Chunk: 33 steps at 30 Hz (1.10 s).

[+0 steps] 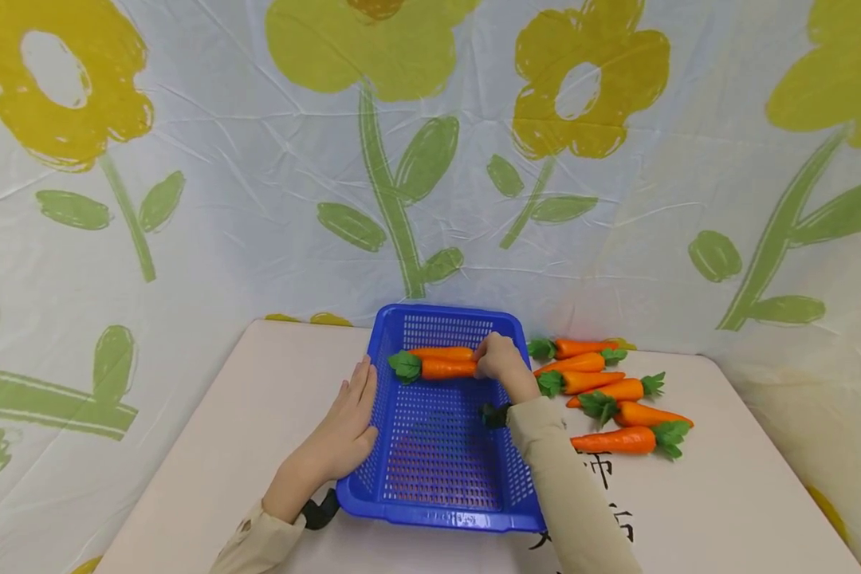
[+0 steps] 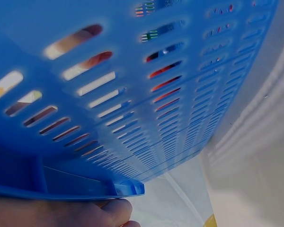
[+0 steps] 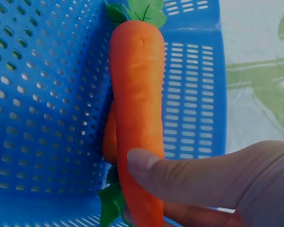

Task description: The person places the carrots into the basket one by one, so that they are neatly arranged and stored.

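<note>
My right hand is over the far part of a blue plastic basket, pinching an orange carrot near its thin end between thumb and fingers. This carrot's green leaves point left in the head view. A second carrot lies just behind it, partly covered by the held one in the right wrist view. Along the basket's left rim rests my left hand, its fingers straight and close together. In the left wrist view only some fingers show, at the rim beside the slotted wall.
Several carrots with green leaves lie in a loose column on the pale table, right of the basket. Black characters are on the tabletop near them. A flower-printed cloth hangs behind the table.
</note>
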Tool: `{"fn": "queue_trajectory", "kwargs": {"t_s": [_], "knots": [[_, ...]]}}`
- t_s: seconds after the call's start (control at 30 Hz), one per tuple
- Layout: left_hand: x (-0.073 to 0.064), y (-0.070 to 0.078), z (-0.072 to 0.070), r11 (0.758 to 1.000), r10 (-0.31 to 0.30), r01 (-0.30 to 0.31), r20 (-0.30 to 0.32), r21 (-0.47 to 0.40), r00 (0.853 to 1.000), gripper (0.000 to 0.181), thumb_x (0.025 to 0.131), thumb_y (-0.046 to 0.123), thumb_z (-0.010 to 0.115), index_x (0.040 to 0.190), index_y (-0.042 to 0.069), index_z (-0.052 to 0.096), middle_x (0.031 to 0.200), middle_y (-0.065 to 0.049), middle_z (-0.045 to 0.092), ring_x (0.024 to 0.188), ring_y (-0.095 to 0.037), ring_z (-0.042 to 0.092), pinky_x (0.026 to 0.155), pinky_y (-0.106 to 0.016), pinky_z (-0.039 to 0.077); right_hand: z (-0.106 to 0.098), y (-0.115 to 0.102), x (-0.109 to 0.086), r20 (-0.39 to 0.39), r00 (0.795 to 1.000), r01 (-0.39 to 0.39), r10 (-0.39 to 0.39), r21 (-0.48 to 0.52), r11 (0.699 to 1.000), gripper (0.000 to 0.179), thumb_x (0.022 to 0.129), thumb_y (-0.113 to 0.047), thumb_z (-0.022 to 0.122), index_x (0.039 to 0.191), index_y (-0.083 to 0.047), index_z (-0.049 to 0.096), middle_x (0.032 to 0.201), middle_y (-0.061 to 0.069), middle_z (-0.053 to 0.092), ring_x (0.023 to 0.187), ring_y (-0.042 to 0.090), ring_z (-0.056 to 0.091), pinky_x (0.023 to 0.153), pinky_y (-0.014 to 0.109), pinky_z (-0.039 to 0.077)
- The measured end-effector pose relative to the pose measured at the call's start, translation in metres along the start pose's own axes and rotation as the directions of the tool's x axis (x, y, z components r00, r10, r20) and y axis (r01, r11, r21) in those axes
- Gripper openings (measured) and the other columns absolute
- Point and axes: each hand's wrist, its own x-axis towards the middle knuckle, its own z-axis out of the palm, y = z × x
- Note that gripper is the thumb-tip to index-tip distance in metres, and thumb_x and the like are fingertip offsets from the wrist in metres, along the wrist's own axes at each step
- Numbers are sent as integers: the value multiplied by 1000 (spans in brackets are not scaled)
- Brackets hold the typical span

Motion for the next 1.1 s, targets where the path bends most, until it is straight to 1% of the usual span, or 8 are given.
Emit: {"fn": "queue_trajectory", "kwargs": {"t_s": [0.07,0.17,0.27,0.4,0.7,0.83,0.97,1.1], "knots": [[0,-1,0,1000,0,0,-1,2,1000,79,91,5,46,153,-10,0,163,-23,-10,150,-33,-8,119,-56,6,1,0,0,-11,1000,10,-10,-33,999,22,72,2,79,93,3,75,98,18,70,95,35,65,84,45,55],[0,-1,0,1000,2,-2,-1,1,1000,79,91,5,46,153,-10,0,163,-22,-10,150,-33,-8,119,-56,6,4,0,1,-27,999,15,-17,-74,997,14,69,5,77,81,1,72,86,14,68,80,30,62,72,41,55],[0,-1,0,1000,2,-2,-3,-1,1000,80,91,5,46,153,-10,-1,163,-23,-10,150,-33,-8,119,-57,7,7,1,1,-47,998,25,-30,-103,994,13,64,9,73,68,-1,67,72,11,62,64,25,53,56,36,50],[0,0,0,1000,1,-1,-6,-2,1000,80,90,4,47,153,-10,0,163,-23,-10,150,-34,-7,118,-57,7,15,2,4,-61,997,40,-49,-145,989,16,63,11,71,62,-3,62,67,9,55,59,23,45,49,32,43],[0,1,0,1000,8,-8,-9,3,1000,79,90,4,47,153,-11,2,163,-24,-8,150,-35,-6,118,-58,8,22,7,11,-86,994,48,-63,-174,984,12,71,7,70,68,-4,65,73,11,60,62,25,52,54,36,48],[0,1,0,1000,9,-9,-12,8,1000,80,90,4,47,153,-11,1,163,-24,-8,150,-35,-5,118,-58,8,18,8,8,-136,987,69,-87,-134,989,8,70,5,69,75,-1,70,80,14,66,71,29,60,65,43,53],[0,1,1,1000,8,-8,-17,6,1000,79,90,4,47,153,-11,2,163,-24,-7,150,-34,-6,118,-58,8,16,11,10,-159,979,112,-127,-102,988,18,67,7,69,84,2,73,88,17,70,83,34,65,76,46,55],[0,-1,2,1000,3,-3,-20,4,1000,79,90,4,48,154,-11,3,163,-23,-7,150,-34,-6,118,-57,7,17,11,12,-152,977,143,-151,-63,988,21,64,10,69,83,3,72,86,17,70,81,34,65,75,46,55]]}}
